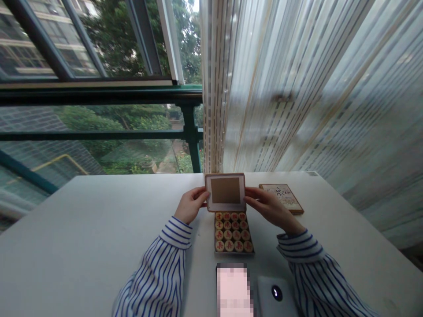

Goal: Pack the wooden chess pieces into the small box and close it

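Note:
Between my two hands a box lid (225, 191) is held up on edge, its pale inner side with a brown panel facing me. My left hand (191, 204) grips the lid's left edge, thumb on the near face. At the opposite edge my right hand (269, 206) pinches the lid with thumb and fingers. Just below the lid stands an uncovered box of Chinese chess pieces (234, 253), round wooden discs with red characters set in rows. The lid hides the far edge of this box.
Right of the lid, behind my right hand, lies a flat box lid or board with dark calligraphy (287, 197). Near me are a phone with a blurred pink screen (233, 290) and a pale device with a black oval display (276, 293). A curtain (291, 88) and a railing (99, 135) border the white table (109, 229).

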Available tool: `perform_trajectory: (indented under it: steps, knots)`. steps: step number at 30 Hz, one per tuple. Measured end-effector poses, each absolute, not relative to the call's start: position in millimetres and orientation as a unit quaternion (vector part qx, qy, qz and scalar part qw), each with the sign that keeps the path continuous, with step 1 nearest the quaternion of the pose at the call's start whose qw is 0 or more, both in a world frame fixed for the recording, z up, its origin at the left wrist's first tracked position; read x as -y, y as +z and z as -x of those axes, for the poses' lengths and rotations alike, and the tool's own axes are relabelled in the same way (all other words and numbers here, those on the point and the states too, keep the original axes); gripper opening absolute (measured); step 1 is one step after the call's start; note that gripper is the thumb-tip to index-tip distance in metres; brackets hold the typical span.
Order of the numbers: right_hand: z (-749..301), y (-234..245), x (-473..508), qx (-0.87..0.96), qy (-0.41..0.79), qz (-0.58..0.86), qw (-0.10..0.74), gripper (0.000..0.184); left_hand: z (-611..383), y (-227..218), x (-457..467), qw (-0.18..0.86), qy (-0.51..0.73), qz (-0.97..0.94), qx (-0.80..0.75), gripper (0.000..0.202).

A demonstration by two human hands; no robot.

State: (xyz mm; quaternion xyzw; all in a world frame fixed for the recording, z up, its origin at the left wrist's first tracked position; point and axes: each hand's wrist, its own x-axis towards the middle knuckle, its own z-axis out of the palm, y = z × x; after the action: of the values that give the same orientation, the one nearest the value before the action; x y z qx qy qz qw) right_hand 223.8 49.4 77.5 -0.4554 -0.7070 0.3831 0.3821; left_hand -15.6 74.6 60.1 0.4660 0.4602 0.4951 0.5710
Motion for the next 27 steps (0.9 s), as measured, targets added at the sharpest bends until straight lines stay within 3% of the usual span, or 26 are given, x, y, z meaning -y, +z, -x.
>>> perform_trajectory:
  steps: [9, 18, 22, 27]
  knots:
    - [-220.6, 86.4, -43.3, 0.726, 0.359, 0.441, 0.387, 0.034, 17.5, 61.6, -73.3, 0.577, 0.484, -0.493, -0.434, 0.039]
    - [-215.3, 87.8, -36.0, 0.766, 0.158, 0.497, 0.377, 0.032, 22.0, 75.2, -70.3, 0.562, 0.502, -0.441, -0.488, 0.038]
    - [-211.7, 94.0, -31.1, 0.798, 0.071, 0.469, 0.373, 0.027, 21.6, 79.5, -68.4, 0.584, 0.507, -0.391, -0.500, 0.028]
    - [-210.1, 96.3, -29.3, 0.825, 0.005, 0.431, 0.365, 0.027, 20.2, 85.8, -65.0, 0.623, 0.501, -0.354, -0.485, 0.032]
